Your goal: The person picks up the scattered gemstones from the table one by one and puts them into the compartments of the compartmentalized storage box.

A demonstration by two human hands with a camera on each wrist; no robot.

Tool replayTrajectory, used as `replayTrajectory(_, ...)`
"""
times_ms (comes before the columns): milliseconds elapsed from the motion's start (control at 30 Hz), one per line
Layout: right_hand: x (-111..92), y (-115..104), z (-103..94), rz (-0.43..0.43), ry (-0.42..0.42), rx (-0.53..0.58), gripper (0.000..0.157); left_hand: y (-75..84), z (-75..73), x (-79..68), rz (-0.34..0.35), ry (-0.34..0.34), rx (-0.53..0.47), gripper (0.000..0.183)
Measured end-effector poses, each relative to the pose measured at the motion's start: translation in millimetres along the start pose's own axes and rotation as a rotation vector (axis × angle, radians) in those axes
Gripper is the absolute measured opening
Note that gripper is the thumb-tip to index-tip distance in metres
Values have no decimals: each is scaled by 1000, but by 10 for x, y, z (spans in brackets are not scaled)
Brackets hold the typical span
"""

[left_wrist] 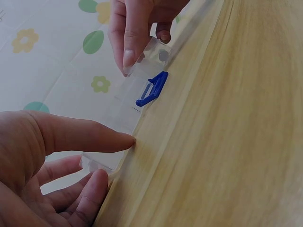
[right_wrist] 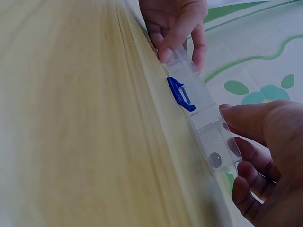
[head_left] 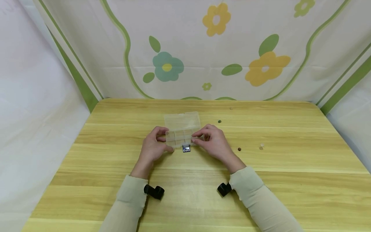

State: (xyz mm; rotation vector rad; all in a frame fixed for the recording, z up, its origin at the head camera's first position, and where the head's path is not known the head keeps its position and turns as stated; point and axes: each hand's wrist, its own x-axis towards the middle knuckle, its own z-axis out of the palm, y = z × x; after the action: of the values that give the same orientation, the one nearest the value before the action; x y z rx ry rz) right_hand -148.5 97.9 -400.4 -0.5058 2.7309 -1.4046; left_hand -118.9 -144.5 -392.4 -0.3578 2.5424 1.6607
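Note:
A clear plastic compartment box (head_left: 179, 137) sits on the table with its lid (head_left: 182, 120) tipped back behind it. My left hand (head_left: 153, 146) grips its left end, thumb at the front edge and fingers behind. My right hand (head_left: 210, 138) is bent over the right compartments, thumb and index tips close together at the box; I cannot tell whether they pinch something small. A round, dark, shiny piece (right_wrist: 215, 160) shows through the wall of the right-end compartment. At the middle of the front side is a blue-framed latch (left_wrist: 152, 90).
Right of the box lie a small dark round piece (head_left: 219, 121), a reddish-brown round piece (head_left: 239, 149), and a whitish piece (head_left: 262, 145) close to a tan one (head_left: 261, 148). A flower-printed cloth (head_left: 197, 48) hangs behind the wooden table (head_left: 185, 199).

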Motion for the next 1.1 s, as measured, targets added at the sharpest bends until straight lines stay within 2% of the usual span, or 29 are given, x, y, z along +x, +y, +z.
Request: replayTrajectory(1100,-5,-4,-47,-21,-9,-10,11,16,-12,-13,0,-9,-11,74)
